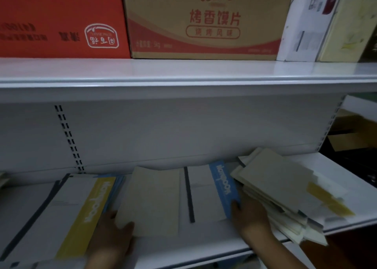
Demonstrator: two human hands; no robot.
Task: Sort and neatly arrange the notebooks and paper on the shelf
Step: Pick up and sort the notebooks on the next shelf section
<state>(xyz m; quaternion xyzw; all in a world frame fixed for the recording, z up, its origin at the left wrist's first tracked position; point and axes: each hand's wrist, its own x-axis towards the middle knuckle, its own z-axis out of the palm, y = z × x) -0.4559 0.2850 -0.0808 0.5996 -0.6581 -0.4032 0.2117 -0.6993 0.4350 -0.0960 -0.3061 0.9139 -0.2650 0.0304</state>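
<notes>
On upper shelf (183,73): red carton (61,19), brown carton (204,19), white box (306,24) side by side. Lower shelf (336,166) carries yellow-band notebook (77,211) at left, beige sheet (151,201) over blue-band notebook (212,191) at middle, messy beige paper pile (285,195) at right, overhanging front edge. Left hand (114,236) grips beige sheet's near corner, thumb on top. Right hand (251,215) lies fairly flat between blue-band notebook and pile, touching both; grip unclear.

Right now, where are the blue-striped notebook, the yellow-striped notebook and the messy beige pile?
blue-striped notebook (222,189), head view, on its blue band.
yellow-striped notebook (95,205), head view, on its yellow band.
messy beige pile (273,179), head view, on the top beige cover.
</notes>
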